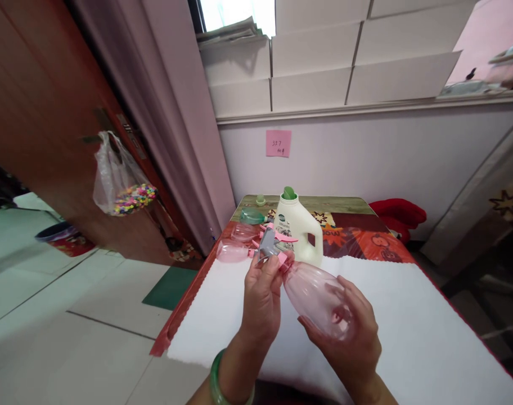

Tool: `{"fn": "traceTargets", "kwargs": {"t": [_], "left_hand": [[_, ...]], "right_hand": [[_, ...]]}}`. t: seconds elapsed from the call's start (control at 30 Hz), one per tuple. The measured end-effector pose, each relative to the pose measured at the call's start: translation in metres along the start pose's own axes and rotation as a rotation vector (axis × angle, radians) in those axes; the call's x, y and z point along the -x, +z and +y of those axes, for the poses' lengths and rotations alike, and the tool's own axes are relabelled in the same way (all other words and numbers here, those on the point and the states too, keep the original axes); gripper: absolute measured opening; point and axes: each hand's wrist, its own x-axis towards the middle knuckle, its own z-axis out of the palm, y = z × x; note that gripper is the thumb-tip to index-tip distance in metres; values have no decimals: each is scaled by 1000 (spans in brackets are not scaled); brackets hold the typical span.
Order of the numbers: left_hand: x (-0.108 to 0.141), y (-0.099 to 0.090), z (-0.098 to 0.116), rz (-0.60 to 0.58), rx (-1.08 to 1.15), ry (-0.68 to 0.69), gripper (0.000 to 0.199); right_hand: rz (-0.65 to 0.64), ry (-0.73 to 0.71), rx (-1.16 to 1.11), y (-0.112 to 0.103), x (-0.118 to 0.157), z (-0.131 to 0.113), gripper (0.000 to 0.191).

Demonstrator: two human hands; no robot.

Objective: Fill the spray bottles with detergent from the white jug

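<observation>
Above the white sheet I hold a clear pink spray bottle [313, 292], tilted, its neck toward the upper left. My left hand [262, 295] pinches the pink collar just under the grey and pink trigger head [268, 242]. Around the bottle's wide base wraps my right hand [353, 323]. I cannot tell whether the collar is tight on the neck. Just behind stands a cream jug [298, 228] with a handle and an open mouth, a green piece [288, 193] set in it. To its left lie a pink bottle [233, 251], another pink bottle [244, 232] and a green bottle [251, 216].
A small pale green cap [260, 199] sits at the table's back edge. White sheet [391, 315] covers the front of the table. A pink note [278, 143] is on the wall. At left, a bag of colourful bits [130, 194] hangs from the door handle.
</observation>
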Motion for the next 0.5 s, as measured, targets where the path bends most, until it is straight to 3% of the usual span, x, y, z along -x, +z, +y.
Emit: {"fn": "traceTargets", "kwargs": {"t": [0.1, 0.2, 0.3, 0.5], "left_hand": [[2, -1, -2, -16, -1, 31, 29], [2, -2, -3, -67, -15, 50, 29], [1, -2, -3, -160, 1, 57, 29], [-3, -10, -1, -333, 48, 21, 25]], "right_hand": [[9, -65, 87, 0, 3, -3, 87], [-8, 89, 23, -1, 4, -14, 94], [-125, 471, -278, -4, -1, -28, 96], [-535, 1336, -992, -12, -23, -46, 81]]}}
